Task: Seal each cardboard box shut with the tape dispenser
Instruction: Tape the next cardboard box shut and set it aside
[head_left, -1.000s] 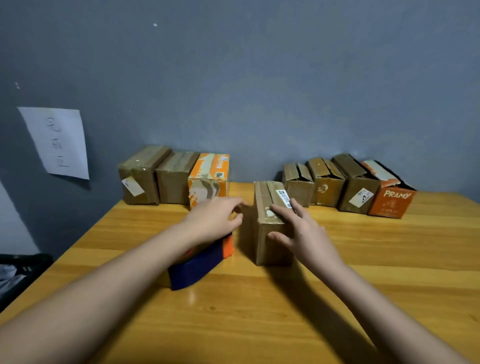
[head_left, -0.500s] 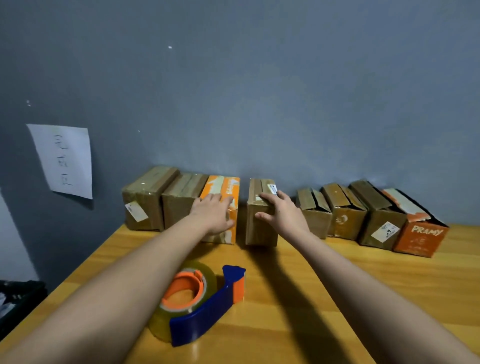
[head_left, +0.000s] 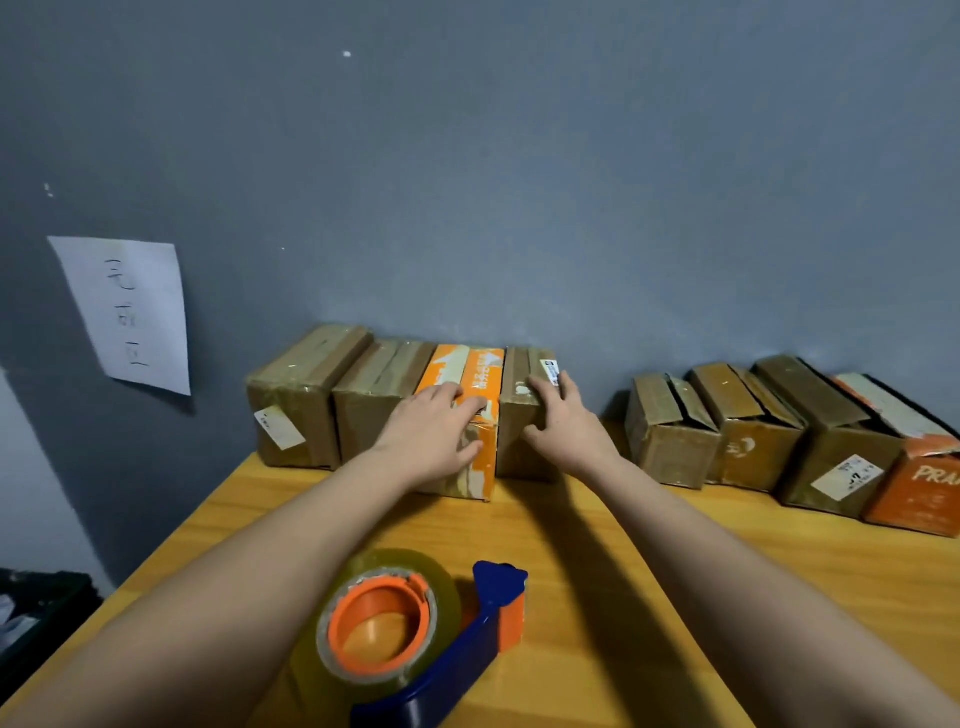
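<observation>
A narrow brown taped box (head_left: 522, 374) stands against the wall, pressed up beside an orange box (head_left: 480, 379). My right hand (head_left: 563, 423) lies on its front top edge with fingers spread over it. My left hand (head_left: 436, 434) rests flat on the orange box. The blue and orange tape dispenser (head_left: 415, 631) with its clear roll lies on the wooden table (head_left: 649, 571) near me, untouched.
Two more taped brown boxes (head_left: 306, 395) sit left of the orange one. At the right stands a row of three brown boxes (head_left: 670, 431) with loose flaps and an orange box (head_left: 919, 483). A paper sheet (head_left: 130, 312) hangs on the grey wall.
Both hands pushed the narrow brown box from mid-table back to the wall, next to the orange box. The dispenser stayed where it lay.
</observation>
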